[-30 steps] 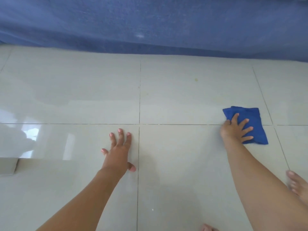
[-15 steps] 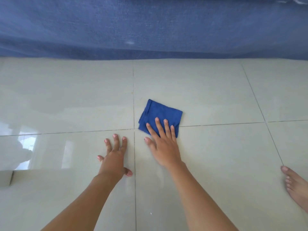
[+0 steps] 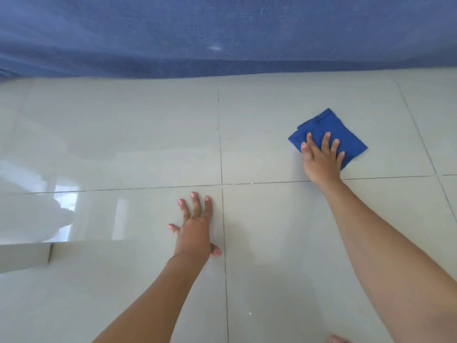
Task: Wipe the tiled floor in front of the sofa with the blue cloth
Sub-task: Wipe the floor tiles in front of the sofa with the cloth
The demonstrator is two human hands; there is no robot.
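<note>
The right hand (image 3: pixel 321 162) lies palm down on a folded, deep-blue square cloth (image 3: pixel 329 129), its fingers (image 3: pixel 326 142) spread flat and straight across the fabric rather than curled around it; they press the cloth to the floor and grip nothing. The cloth sits turned like a diamond: one corner pokes out beyond the fingertips toward the sofa, another juts past the little finger to the right, and the thumb rests at its left edge. The heel of the palm lies off the cloth, on bare tile just above a grout line.

The left hand (image 3: pixel 195 231) is planted on the glossy pale-grey tiled floor (image 3: pixel 123 144), well apart from the cloth. Its fingers (image 3: pixel 196 206) are splayed wide and flat, holding nothing, with pink-painted nails showing. The thumb points back toward the wrist side, and a vertical grout line runs just to the right of the index finger. The crossing of that line with the horizontal grout line lies just ahead of these fingertips and to their right.

Beyond both sets of fingertips, the blue fabric front of the sofa (image 3: pixel 222 33) fills the top of the view and meets the floor. Bright window reflections shine on the tiles to the left of the left hand. At the bottom edge, below the right forearm, the tip of a bare foot (image 3: pixel 337 339) is just visible.
</note>
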